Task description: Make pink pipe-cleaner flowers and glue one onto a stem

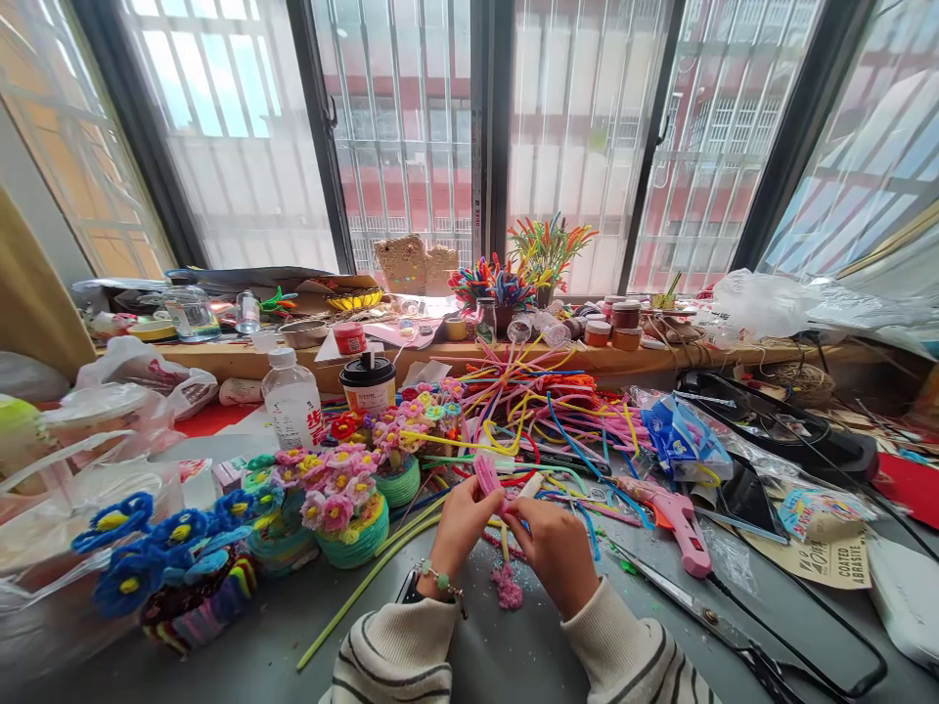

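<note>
Both my hands meet over the front middle of the grey table. My left hand (464, 528) is closed on a looped pink pipe cleaner (487, 474), pinching it between thumb and fingers. Close beside it, my right hand (552, 543) is closed too, its fingertips pressed at the same pink piece. A small white object (529, 486) shows just above the right fingers; its kind is unclear. Below and between the hands lies a fuzzy pink flower (506, 587) on a pale stem. Pink bits are scattered around it.
Pipe-cleaner flower pots (352, 528) and blue flowers (180, 533) stand at left, near a water bottle (291, 401) and lidded cup (368, 386). Loose pipe cleaners (564, 416) pile up behind my hands. A pink glue gun (679, 523) and scissors (704, 614) lie at right.
</note>
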A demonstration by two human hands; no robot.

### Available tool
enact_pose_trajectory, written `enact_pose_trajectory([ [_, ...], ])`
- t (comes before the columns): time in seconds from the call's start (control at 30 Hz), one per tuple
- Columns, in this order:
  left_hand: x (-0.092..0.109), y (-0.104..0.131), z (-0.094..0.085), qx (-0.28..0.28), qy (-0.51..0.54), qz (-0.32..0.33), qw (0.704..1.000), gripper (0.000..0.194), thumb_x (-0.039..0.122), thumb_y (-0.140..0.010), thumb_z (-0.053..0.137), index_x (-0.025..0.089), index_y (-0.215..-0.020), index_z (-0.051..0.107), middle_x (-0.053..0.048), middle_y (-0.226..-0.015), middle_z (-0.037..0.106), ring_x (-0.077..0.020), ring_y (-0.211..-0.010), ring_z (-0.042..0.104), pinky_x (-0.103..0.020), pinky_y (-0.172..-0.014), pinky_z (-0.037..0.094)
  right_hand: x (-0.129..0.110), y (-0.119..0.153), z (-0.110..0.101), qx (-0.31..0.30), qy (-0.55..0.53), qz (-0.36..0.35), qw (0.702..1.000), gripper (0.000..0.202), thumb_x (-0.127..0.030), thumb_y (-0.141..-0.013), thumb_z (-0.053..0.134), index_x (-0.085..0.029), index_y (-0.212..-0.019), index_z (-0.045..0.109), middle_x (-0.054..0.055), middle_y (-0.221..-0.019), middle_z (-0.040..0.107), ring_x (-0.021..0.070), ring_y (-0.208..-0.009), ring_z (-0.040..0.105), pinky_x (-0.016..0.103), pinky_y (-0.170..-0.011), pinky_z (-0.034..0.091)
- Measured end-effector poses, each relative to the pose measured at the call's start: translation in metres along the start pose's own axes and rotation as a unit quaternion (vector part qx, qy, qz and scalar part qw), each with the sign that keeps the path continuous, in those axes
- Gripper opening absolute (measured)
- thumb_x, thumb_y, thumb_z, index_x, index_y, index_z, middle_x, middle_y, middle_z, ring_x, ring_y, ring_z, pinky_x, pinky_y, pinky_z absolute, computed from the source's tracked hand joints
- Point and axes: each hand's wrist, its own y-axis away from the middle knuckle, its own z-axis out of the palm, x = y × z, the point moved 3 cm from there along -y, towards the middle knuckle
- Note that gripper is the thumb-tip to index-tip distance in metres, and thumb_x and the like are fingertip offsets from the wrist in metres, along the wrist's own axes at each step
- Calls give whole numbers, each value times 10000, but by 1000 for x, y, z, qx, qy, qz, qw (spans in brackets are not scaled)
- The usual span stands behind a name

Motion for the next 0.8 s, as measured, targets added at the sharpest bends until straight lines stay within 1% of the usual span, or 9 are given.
enact_pose_trajectory([
  [0.1,7,5,1,-49,92,-37,994,197,317,-587,569,132,-595,502,51,-491,424,-67,-449,341,-200,-447,267,5,-2,-5,-25,-125,60,990,209,-310,-774,454,-184,-738,616,20,-623,611,130,-561,522,229,-520,280],
  [0.17,15,11,4,-108,181,-56,976,227,336,-601,588,126,-666,533,48,-519,435,-56,-456,342,-194,-469,285,7,-4,-7,-54,-268,93,957,226,-356,-743,489,-172,-703,613,8,-582,576,107,-517,475,222,-495,276],
  [0.23,24,19,6,-175,277,-63,943,253,343,-630,584,126,-758,557,28,-574,464,-65,-514,398,-201,-533,325,9,-6,-6,-103,-426,126,890,237,-383,-699,535,-156,-664,597,-20,-513,507,75,-453,403,207,-442,247],
  [0.33,35,28,7,-269,356,-34,894,249,282,-635,608,134,-830,563,-17,-698,523,-99,-645,468,-219,-608,347,8,-4,-3,-196,-596,186,756,236,-382,-645,590,-153,-616,541,-92,-390,305,31,-346,202,196,-364,128],
  [0.43,38,31,6,-296,371,-8,880,245,225,-620,631,138,-839,563,-15,-705,537,-95,-632,472,-217,-602,343,4,-1,-3,-255,-684,207,651,254,-370,-618,620,-157,-591,484,-118,-374,195,22,-340,105,197,-354,61],
  [0.5,38,31,4,-292,371,5,881,234,207,-607,643,137,-818,567,-10,-698,545,-92,-619,473,-218,-601,344,1,1,-4,-273,-716,204,609,258,-358,-615,630,-154,-596,473,-119,-380,190,19,-344,105,193,-351,55],
  [0.57,36,31,2,-277,371,5,886,239,197,-601,648,144,-819,568,-7,-697,560,-98,-630,481,-223,-612,347,-1,2,-4,-283,-733,204,584,250,-348,-624,628,-151,-615,474,-119,-385,188,19,-344,105,191,-348,50],
  [0.63,34,30,1,-258,364,-8,895,236,190,-590,653,144,-807,573,-1,-668,570,-99,-621,485,-224,-609,347,-2,2,-3,-286,-740,207,573,248,-353,-637,619,-151,-634,474,-120,-384,187,18,-342,104,192,-346,46],
  [0.8,28,27,1,-216,335,-46,916,118,204,-602,633,112,-599,558,18,-546,508,-70,-535,428,-212,-552,323,-3,2,1,-265,-719,223,602,281,-385,-622,627,-154,-641,469,-128,-369,191,13,-335,98,203,-357,39],
])
